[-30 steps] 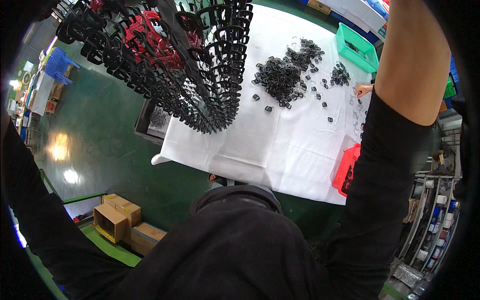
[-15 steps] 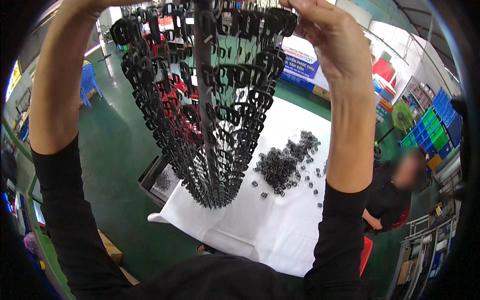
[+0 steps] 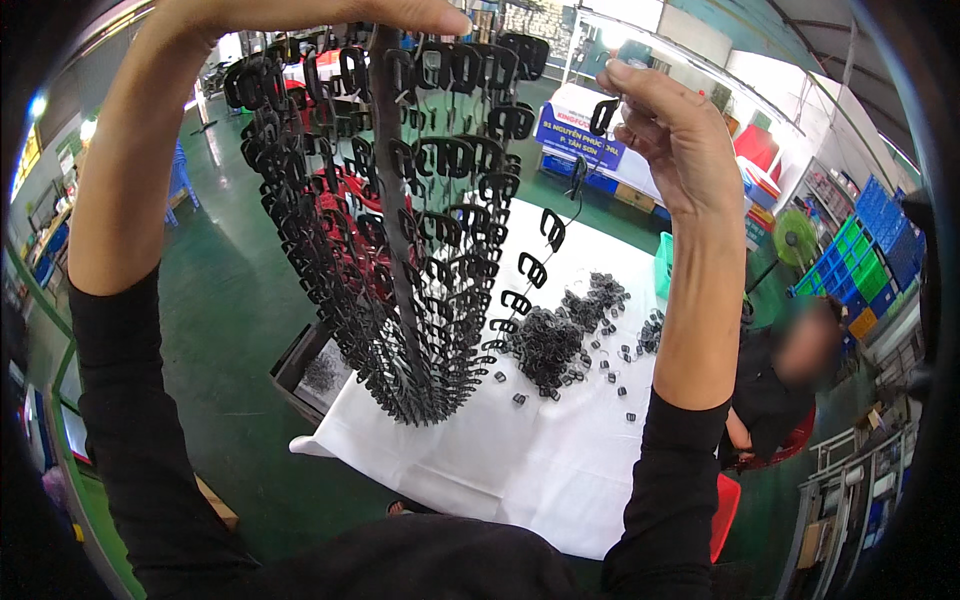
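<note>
You are holding both hands raised in front of you, high above the worktop (image 3: pixel 520 470), which is lying under a white cloth. Your left hand (image 3: pixel 300 15) is closing around the top of a tall moulded rack of black clips (image 3: pixel 400 250), thumb lying across its central stem, so the rack is hanging down and tapering to a point over the near part of the cloth. Your right hand (image 3: pixel 670 130) is pinching a single black clip (image 3: pixel 603 115) between curled fingertips, just beside the rack's upper right branches and apart from them. A loose heap of black clips (image 3: pixel 550 340) is lying on the cloth below, with a few strays scattered around it. A green basket (image 3: pixel 663 265) is sitting at the far edge, and another person (image 3: pixel 780 390) is sitting to your right.
</note>
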A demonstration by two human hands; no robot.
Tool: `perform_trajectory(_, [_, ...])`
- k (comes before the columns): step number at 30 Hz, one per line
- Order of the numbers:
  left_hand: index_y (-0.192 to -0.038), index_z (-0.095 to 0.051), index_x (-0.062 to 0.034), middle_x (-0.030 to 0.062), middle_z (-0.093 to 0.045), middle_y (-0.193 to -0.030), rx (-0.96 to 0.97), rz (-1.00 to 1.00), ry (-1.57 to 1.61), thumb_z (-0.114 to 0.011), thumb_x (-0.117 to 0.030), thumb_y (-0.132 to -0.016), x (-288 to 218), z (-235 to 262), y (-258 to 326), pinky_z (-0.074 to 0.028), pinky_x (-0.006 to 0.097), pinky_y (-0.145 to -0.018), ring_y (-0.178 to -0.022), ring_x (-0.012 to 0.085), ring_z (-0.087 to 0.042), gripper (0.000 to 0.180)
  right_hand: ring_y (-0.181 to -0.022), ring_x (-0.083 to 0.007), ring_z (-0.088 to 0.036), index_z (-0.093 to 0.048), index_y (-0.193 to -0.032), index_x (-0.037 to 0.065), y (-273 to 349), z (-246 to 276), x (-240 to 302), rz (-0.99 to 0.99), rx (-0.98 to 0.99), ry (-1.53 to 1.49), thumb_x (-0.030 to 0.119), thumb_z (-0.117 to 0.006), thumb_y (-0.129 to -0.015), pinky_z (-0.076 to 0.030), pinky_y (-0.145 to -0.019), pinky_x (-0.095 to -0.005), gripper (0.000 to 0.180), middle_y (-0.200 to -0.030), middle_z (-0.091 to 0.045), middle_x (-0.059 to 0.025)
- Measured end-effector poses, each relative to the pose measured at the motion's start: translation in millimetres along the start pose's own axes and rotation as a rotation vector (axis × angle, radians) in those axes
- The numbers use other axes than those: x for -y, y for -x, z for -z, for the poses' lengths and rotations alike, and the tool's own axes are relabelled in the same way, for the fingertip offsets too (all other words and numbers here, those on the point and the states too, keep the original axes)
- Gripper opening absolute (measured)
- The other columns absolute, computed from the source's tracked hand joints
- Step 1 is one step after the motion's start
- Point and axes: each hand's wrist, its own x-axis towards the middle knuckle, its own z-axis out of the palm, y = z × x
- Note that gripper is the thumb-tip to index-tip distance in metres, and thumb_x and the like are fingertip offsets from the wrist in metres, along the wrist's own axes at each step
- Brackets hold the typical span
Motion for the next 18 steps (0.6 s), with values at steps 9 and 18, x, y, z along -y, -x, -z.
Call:
perform_trajectory(9, [-0.13,-0.055,-0.0085,0.0161,-0.051,-0.135,-0.037,0.109,-0.092,-0.062,-0.052,-0.085,-21.2,-1.7,-6.2,-0.041,0.042,-0.102,-0.122,0.0311,-0.051,0.062,-0.054,-0.0049,-0.033,-0.072,-0.087,0.008,3.8,82.2,-55.4,-0.225,-0.266,0.252,0.03,-0.075,-0.078,-0.025,-0.053,-0.0224,0.025,-0.06,-0.04,0.0081])
perform_trajectory(18, [-0.129,-0.053,0.0009,0.0233,-0.056,-0.118,-0.01,0.173,-0.127,-0.061,-0.048,-0.087,-33.4,3.6,-10.1,-0.04,0.036,-0.1,-0.116,0.0341,-0.052,0.066,-0.072,-0.0118,-0.059,-0.068,-0.109,0.0,-6.4,128.9,-109.9,-0.069,-0.363,1.233,0.03,-0.072,-0.08,-0.047,-0.067,-0.0256,0.042,-0.082,-0.066,-0.0077])
